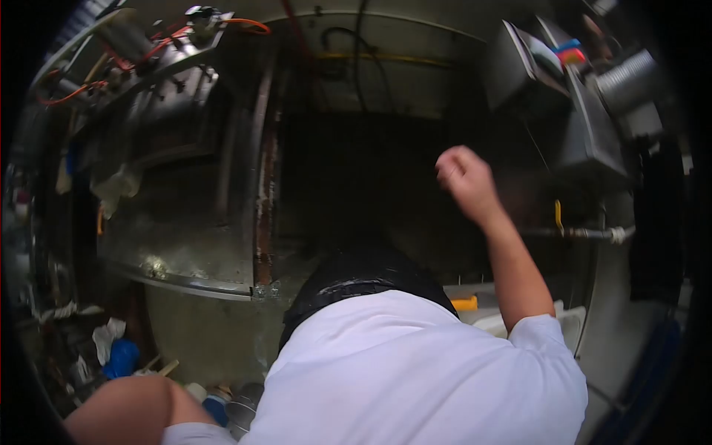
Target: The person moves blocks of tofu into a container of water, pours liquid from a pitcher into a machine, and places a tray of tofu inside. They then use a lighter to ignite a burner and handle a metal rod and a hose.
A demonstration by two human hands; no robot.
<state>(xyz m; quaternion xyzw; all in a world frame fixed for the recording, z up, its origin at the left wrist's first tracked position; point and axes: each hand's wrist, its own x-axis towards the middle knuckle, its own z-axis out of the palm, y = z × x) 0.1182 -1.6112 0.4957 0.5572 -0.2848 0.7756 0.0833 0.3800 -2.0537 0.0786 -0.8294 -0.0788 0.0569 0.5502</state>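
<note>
My right hand is held out over the dark floor, its fingers curled into a loose fist and slightly blurred. Nothing shows in it, and it touches nothing. The closest things to it are the metal boxes at the upper right and a pipe with a yellow lever below them. Of my left side, only a bent arm appears in the lower left corner; the hand is outside the picture.
A steel counter runs along the left, with its edge close to my legs. Metal gear with orange hoses sits at its far end. A blue bag and clutter lie lower left. A white basin is by my right side.
</note>
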